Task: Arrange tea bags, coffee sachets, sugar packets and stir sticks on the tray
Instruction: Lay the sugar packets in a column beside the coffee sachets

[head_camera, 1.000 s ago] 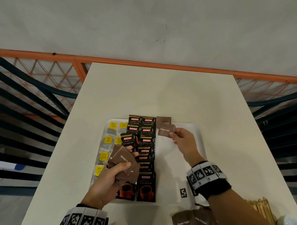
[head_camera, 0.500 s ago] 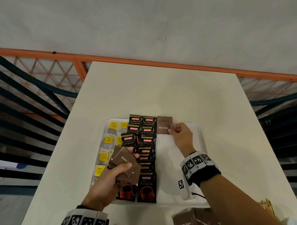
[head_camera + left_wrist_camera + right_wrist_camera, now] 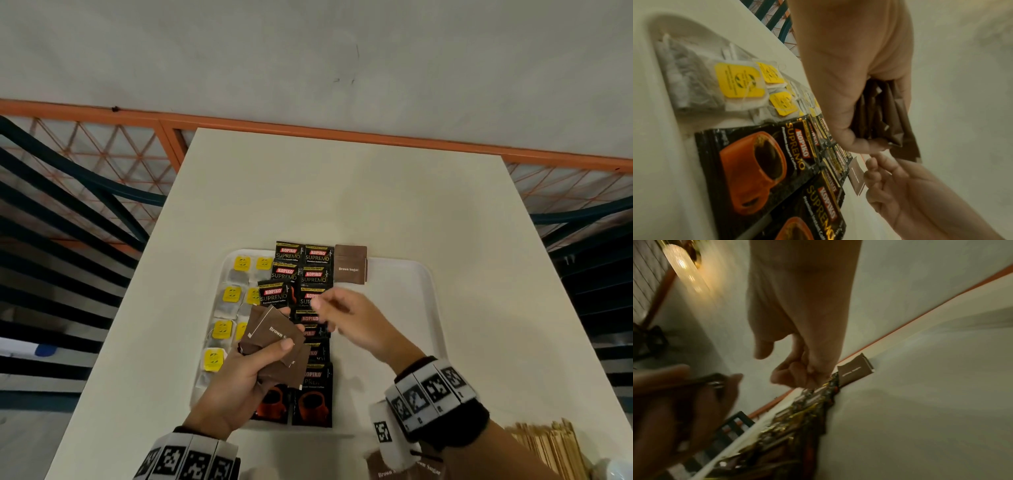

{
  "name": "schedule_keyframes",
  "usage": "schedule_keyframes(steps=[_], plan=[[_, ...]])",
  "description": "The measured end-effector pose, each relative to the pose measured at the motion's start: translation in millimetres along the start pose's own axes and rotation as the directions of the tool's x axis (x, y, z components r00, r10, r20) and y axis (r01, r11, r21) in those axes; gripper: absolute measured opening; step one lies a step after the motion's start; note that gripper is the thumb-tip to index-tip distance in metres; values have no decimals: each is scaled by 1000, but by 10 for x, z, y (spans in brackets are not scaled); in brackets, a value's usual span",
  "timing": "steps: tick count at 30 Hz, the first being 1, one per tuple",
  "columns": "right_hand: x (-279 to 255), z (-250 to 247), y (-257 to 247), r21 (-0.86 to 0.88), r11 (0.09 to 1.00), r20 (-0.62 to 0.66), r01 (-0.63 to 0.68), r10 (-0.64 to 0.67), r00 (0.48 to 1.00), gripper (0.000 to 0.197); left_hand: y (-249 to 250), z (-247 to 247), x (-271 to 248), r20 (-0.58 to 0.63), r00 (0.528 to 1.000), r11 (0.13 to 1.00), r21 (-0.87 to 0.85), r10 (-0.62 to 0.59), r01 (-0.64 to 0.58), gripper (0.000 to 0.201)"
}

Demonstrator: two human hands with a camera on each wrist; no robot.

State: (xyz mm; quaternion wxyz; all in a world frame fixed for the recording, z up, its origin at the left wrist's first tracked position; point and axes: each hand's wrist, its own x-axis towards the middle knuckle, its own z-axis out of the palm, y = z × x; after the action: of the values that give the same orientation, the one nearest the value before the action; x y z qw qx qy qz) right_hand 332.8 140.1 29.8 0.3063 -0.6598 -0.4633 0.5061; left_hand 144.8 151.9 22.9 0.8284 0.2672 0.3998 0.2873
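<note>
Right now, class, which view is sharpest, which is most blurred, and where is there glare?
Head view: sharp, only the right hand smeared. Left wrist view: near coffee sachets crisp, far ones soft. Right wrist view: blurred throughout, glare top left.

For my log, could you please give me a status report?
Left hand grips sugar packet stack. Right hand empty, fingers curled. Laid packets at tray far edge. Nothing blocking.

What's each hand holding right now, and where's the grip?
Left hand grips sugar packets, thumb across the top one, fingers beneath. Right hand holds nothing.
</note>
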Motion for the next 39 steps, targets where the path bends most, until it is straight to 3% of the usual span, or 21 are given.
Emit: schedule_keyframes(steps=[2, 4, 7, 13, 20, 26, 31, 35, 39], plan=[[-94, 93, -72, 95, 995, 127, -29, 17, 992, 20, -4, 13, 0, -7, 1000, 1000, 15, 11, -11, 91], [-134, 167, -85, 119, 991, 164, -53, 33, 986, 18, 11, 54, -27, -4, 1000, 999, 32, 16, -15, 76], [-142, 216, -74, 129, 990, 162, -58, 37, 986, 20, 31, 75, -62, -2, 1000, 1000, 11, 1, 0, 48], [-170, 199, -86, 203, 979, 107, -11, -11, 994, 13, -5, 31, -54, -51, 998, 999, -24, -38, 37, 27], [-184, 158, -106, 219, 976, 26, 5, -11, 1000, 12, -55, 50, -39, -104, 993, 998, -30, -62, 59, 21], [-223, 247, 21, 434, 898, 77, -74, 45, 996, 7, -36, 56, -13, -108, 993, 998, -49, -49, 44, 21], [-135, 86, 100, 634, 771, -89, -53, 141, 986, 10, -52, 41, -41, -26, 999, 992, -115, -47, 44, 33], [17, -131, 286, 516, 856, -313, -38, 230, 922, 15, -59, -5, -54, 20, 998, 986, -156, -57, 59, 38], [170, -310, 453, 392, 917, -404, -76, 245, 881, 18, -58, -45, -42, 11, 998, 991, -123, -56, 57, 35]])
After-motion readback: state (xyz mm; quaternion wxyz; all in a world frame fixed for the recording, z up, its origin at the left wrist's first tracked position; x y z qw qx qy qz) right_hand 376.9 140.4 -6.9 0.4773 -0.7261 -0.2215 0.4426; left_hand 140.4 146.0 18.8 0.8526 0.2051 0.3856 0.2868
